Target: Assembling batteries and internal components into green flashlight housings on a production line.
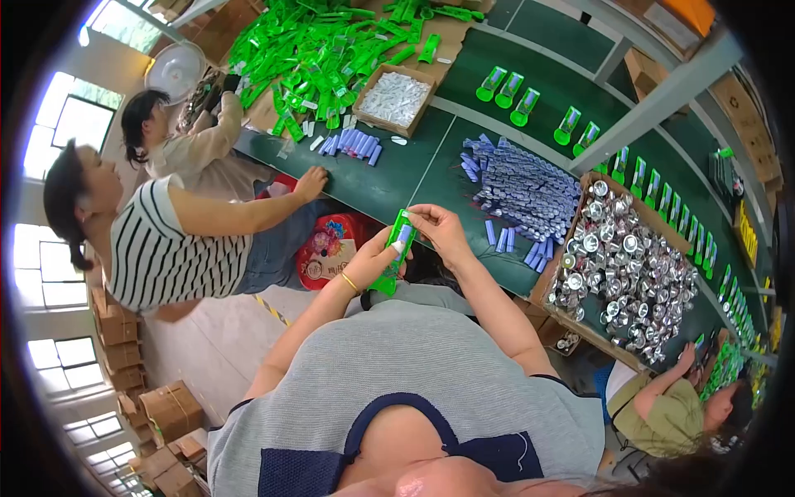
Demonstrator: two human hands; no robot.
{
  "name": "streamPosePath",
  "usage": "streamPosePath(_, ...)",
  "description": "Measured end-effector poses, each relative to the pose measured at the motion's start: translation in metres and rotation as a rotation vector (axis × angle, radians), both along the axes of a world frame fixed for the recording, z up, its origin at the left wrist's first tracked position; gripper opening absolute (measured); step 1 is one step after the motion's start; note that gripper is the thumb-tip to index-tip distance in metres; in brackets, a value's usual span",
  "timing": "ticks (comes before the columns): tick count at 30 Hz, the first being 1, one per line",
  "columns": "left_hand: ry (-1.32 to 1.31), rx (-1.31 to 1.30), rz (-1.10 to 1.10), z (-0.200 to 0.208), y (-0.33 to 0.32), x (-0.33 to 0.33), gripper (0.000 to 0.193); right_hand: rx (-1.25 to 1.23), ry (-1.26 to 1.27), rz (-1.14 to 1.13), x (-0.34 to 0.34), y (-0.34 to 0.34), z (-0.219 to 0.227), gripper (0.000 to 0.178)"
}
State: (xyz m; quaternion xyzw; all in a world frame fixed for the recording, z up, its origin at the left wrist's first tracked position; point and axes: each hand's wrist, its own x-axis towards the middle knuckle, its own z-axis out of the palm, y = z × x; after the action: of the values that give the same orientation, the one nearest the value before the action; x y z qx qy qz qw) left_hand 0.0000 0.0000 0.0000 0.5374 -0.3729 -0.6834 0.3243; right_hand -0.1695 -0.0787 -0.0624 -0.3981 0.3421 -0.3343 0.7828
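big shallow cardboard tray (pixel 580 217) full of shiny silver metal caps (pixel 625 273), next to a pile of bluish-purple tubes (pixel 526 186) on the dark green table (pixel 397 178).

Glossy green plastic blister pack (pixel 395 253) between left hand (pixel 370 261) and right hand (pixel 441 232); matt dark green tabletop (pixel 397 178); shiny silver metal caps (pixel 625 269) in a brown cardboard tray (pixel 553 277); smooth pale-blue plastic tubes (pixel 526 186); ribbed grey knitted cloth shirt (pixel 414 373).

Bright daylight gets thrown in by the windows (pixel 58 132) at left, blown out; edges are bent, corners blacked out.
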Motion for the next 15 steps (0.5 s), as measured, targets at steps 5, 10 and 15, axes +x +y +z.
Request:
streamPosePath(5, -0.049, -0.035, -0.043, 0.005, -0.017, 0.012, 0.035, 0.281, -0.11, -0.119, 0.016, -0.013, 0.015, 0.023)
streamPosePath(10, -0.025, -0.056, -0.062, -0.011, -0.036, 0.014, 0.035, 0.027, -0.034, -0.147, 0.013, -0.027, -0.001, 0.024)
streamPosePath(15, 0.105, 0.025, -0.045, -0.02, -0.062, 0.03, 0.036, -0.031, 0.084, -0.039, 0.012, -0.062, 0.002, 0.022)
